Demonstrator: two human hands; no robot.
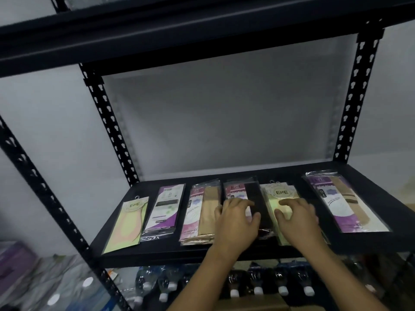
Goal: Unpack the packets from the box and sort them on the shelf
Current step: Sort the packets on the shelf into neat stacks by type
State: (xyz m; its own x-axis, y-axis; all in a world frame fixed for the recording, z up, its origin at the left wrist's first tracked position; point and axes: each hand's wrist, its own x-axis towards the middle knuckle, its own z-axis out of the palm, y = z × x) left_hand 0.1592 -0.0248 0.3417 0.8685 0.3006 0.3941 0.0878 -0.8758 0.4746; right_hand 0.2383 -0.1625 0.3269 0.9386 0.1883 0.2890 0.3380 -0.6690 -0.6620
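Black metal makes up the shelf [157, 250] across the middle of my head view, and six lots of packets lie flat on it in a row from left to right. Each one runs lengthwise from the front lip toward the back wall, hanger end away from me.

At lower left is a pale green packet [129, 223] reading "ENE" on a round badge. Just beside it lies a purple-and-white packet [162, 209], whose small print I cannot read. Next comes a pink-and-beige stack [199, 212], clear-wrapped, with "ENE" at the top.

My left hand [235, 223] rests palm down on the pink-and-black packet [251, 191] at centre frame, fingers loosely spread, thumb out to the right. "ENE" shows above the knuckles.

My right hand [298, 221] presses flat on the yellow-green packet [280, 194], touching the black one's edge. Its fingers are relaxed and gripping nothing, and its badge also reads "ENE".

At right, apart from the rest, lies a purple-and-beige packet [343, 203].

Capped bottles [258, 286] stand on the level below, along the bottom of the frame.
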